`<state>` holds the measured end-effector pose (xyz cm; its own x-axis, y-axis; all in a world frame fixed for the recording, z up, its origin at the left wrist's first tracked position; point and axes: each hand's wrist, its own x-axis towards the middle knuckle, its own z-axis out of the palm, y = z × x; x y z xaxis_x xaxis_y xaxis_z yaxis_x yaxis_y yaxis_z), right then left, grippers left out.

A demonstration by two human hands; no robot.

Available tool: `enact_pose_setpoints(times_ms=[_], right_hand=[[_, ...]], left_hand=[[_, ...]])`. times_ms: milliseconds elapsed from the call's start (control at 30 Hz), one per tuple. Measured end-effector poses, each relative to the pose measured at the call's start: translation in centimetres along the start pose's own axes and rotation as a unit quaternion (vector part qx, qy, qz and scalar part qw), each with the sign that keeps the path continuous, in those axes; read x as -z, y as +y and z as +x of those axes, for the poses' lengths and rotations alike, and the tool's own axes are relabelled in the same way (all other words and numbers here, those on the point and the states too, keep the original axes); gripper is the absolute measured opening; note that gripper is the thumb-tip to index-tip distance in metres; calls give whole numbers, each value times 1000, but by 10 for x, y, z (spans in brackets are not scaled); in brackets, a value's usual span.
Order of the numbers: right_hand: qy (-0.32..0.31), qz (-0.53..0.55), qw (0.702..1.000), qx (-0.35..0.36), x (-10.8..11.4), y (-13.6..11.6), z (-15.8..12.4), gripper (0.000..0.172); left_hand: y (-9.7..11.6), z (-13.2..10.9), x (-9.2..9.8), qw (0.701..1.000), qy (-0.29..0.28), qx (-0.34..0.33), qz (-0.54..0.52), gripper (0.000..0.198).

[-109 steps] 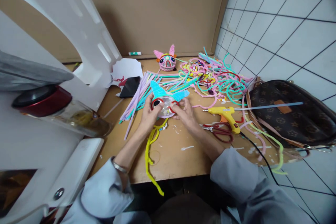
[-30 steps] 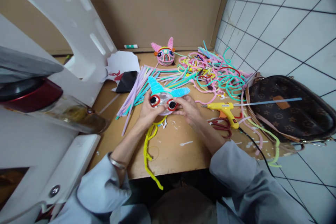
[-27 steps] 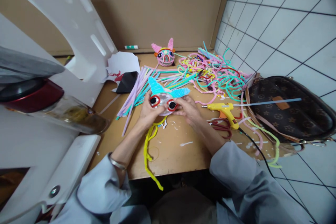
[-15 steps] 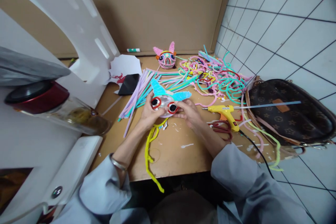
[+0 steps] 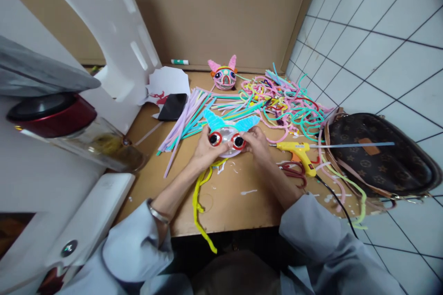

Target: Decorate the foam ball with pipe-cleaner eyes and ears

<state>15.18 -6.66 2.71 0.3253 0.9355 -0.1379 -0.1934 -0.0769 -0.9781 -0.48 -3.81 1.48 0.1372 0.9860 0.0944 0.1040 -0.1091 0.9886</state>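
Observation:
Both hands grip a clear round craft head (image 5: 228,137) with two red-rimmed black eyes and blue fuzzy ears, just above the wooden table (image 5: 228,203). My left hand (image 5: 205,151) wraps its left side, fingers closed. My right hand (image 5: 258,142) pinches the right side by the right eye. A yellow pipe cleaner (image 5: 200,198) trails from under the head toward the table's near edge. A finished pink craft head (image 5: 224,76) with pink ears sits at the back.
A yellow glue gun (image 5: 298,151) and red scissors (image 5: 293,171) lie right of my right hand. Several loose pipe cleaners (image 5: 284,101) pile up behind. A brown handbag (image 5: 377,156) sits at right, a black phone (image 5: 173,106) and a red-lidded jar (image 5: 69,133) at left.
The clear head turned slightly in my hands, so both eyes face me more squarely. The view shifted a little; nothing else on the table moved.

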Motion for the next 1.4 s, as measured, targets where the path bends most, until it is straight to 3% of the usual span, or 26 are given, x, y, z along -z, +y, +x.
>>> enact_pose_setpoints(times_ms=[100,267,533,900,1267,1400], right_hand=[[21,-15,999,40,3,2,3,38],[2,38,999,-5,5,-2,1,38],[-16,81,996,-13,5,0,4,38],[-30,97,994,-40,7,1,6,37],[-30,101,993,-53,7,-2,4,26],[-34,90,994,-44,7,-2,4,32]], left_hand=[[1,-6,-6,999,6,34,-28,68],[1,-13,-13,995,-13,50,-90,70],[6,-15,-12,992,5,79,-100,70],[-11,-9,-12,994,4,51,-101,72],[-9,-8,-11,994,11,49,-100,67],[-8,-8,-10,993,10,61,-97,70]])
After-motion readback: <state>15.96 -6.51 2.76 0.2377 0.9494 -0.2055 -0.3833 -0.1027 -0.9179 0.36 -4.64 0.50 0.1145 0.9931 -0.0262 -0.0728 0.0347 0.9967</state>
